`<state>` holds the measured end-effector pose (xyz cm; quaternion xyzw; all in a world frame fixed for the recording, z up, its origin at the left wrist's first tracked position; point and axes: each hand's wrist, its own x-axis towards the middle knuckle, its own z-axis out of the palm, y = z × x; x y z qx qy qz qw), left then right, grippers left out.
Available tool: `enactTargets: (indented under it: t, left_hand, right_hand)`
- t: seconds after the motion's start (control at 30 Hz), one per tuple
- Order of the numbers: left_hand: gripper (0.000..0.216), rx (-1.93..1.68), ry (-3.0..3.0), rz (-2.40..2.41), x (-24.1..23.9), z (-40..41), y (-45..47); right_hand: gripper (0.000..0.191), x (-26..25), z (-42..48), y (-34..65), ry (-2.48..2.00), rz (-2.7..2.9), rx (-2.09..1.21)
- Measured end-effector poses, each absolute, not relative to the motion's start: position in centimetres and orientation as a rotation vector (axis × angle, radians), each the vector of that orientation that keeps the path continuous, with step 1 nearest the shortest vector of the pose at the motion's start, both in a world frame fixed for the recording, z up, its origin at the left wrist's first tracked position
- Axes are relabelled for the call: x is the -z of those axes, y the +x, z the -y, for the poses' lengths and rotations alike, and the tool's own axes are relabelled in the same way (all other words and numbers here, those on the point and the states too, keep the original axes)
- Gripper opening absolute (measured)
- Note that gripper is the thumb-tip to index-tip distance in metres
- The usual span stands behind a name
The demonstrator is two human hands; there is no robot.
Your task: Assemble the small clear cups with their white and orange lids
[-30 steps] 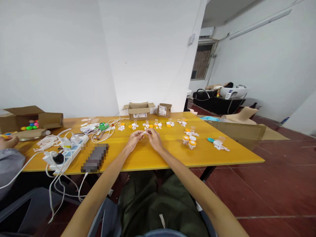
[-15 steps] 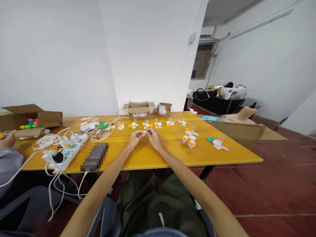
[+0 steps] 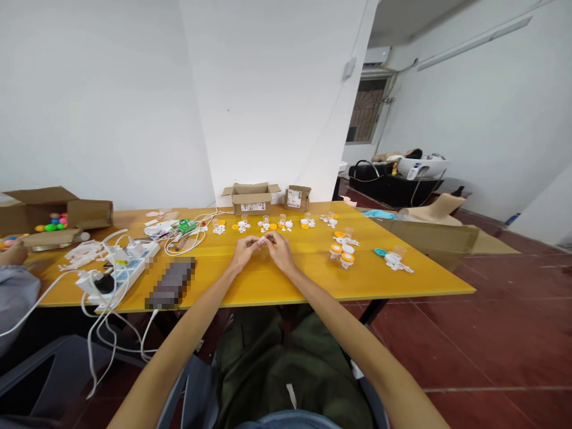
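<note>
My left hand [image 3: 243,251] and my right hand [image 3: 279,249] meet above the middle of the yellow table [image 3: 259,285]. Pinched between the fingertips of both is a small white plastic part [image 3: 263,240], mostly covered by the fingers; its exact kind cannot be made out. Just beyond the hands lies a row of small piles of white and orange plastic parts [image 3: 242,227] with clear cups. To the right of my right hand stand clear jars with orange lids [image 3: 347,260], beside more white parts and an orange ring.
Two cardboard boxes [image 3: 252,207] stand against the wall. A dark blurred device [image 3: 171,284] and a power strip [image 3: 134,265] with tangled cables lie left. A teal ring [image 3: 379,252] sits right. At far left are another person's sleeve [image 3: 18,298] and a box of coloured balls [image 3: 92,214].
Both hands stay almost in place. The fingertips have shifted slightly around the small white part, which shows less now.
</note>
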<state>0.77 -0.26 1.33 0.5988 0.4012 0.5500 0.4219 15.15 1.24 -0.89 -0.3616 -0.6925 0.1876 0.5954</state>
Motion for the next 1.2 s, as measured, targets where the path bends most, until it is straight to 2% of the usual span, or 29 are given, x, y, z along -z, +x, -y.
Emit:
enactTargets:
  t: [0.43,0.77,1.2]
  left_hand:
    - [0.021,-1.364,1.533,-1.008,-1.19,0.11,0.70]
    - [0.026,-1.367,1.585,-1.004,-0.85,-0.15,0.57]
    - [0.012,-1.357,1.508,-1.001,-0.94,-0.10,0.68]
  right_hand:
    - [0.012,1.12,-1.48,15.31,-0.871,1.648,-0.386]
    - [0.016,1.55,-1.76,15.55,-0.914,1.700,-0.349]
    - [0.013,1.28,-1.53,15.52,-0.907,1.730,-0.330]
